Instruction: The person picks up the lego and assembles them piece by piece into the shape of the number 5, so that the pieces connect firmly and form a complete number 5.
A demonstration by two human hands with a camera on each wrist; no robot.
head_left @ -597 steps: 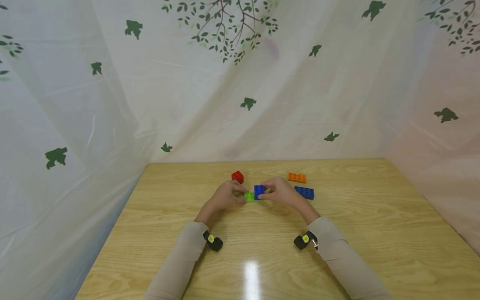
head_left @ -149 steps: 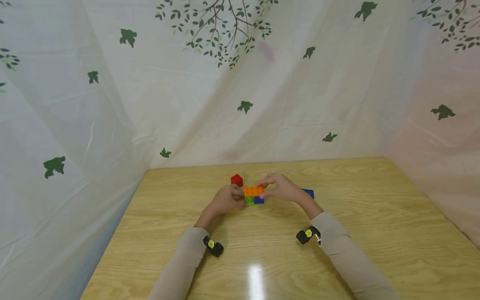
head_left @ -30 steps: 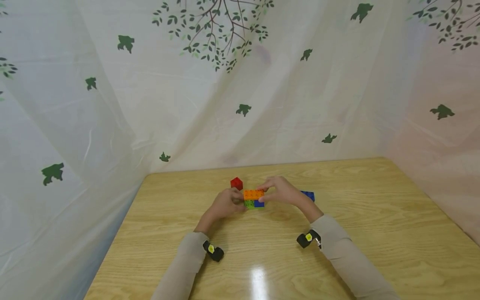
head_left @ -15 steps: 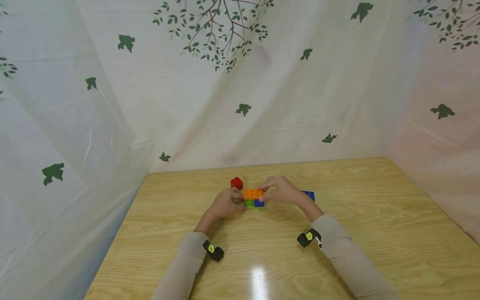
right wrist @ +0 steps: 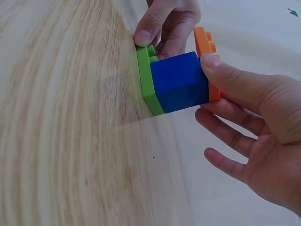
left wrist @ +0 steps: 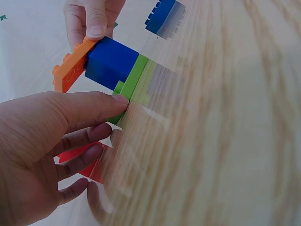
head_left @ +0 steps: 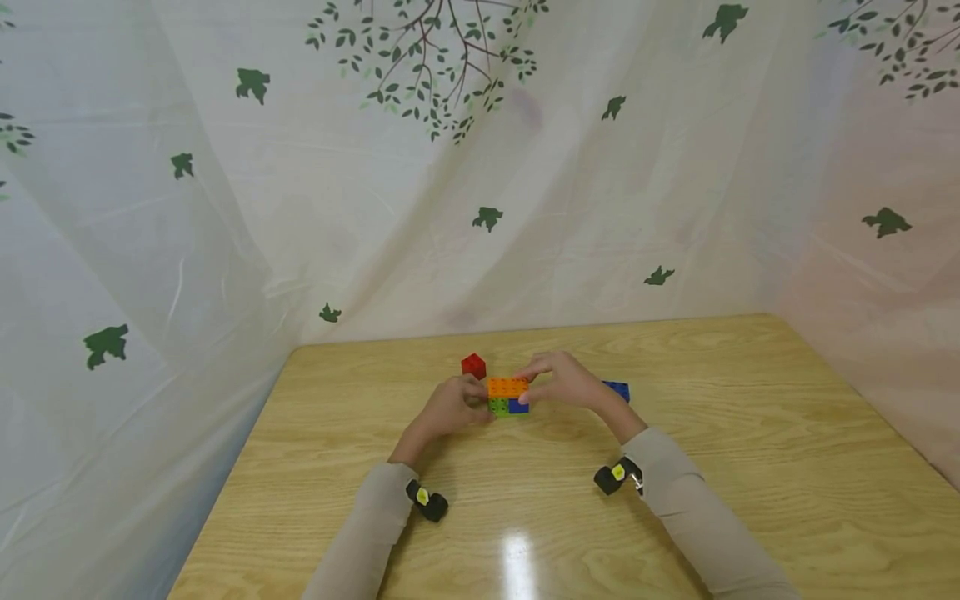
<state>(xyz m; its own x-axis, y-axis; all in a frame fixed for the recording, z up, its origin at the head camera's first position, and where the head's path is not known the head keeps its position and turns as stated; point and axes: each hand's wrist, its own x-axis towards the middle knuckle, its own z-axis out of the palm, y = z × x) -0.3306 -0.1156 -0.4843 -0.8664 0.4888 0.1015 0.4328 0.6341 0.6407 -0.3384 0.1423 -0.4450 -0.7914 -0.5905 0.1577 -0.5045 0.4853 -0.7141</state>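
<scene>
At the bottom of the head view, two beige sleeves (head_left: 675, 500) are seen reaching up over the wooden table (head_left: 750, 467), each with a small black wrist camera (head_left: 426, 501). At the centre of the frame a small stack of bricks is held on the table between both hands. The green plate (head_left: 498, 407) at the bottom is pinched at its left end by the left hand (head_left: 448, 406), thumb on the near edge and fingers curled behind, as shown in the left wrist view. The blue cube (head_left: 518, 406) is seated on the right part of that plate, and the orange plate (head_left: 507, 387) lies across the top. The right end of the stack is pinched by the right hand (head_left: 567, 382), thumb on the near face of the orange plate and blue cube. Just behind the left hand a red cube (head_left: 473, 365) stands on the table; a blue brick (head_left: 617, 389) lies right of the right hand. Beyond the table, a white curtain (head_left: 480, 167) printed with green leaves fills the upper frame.
</scene>
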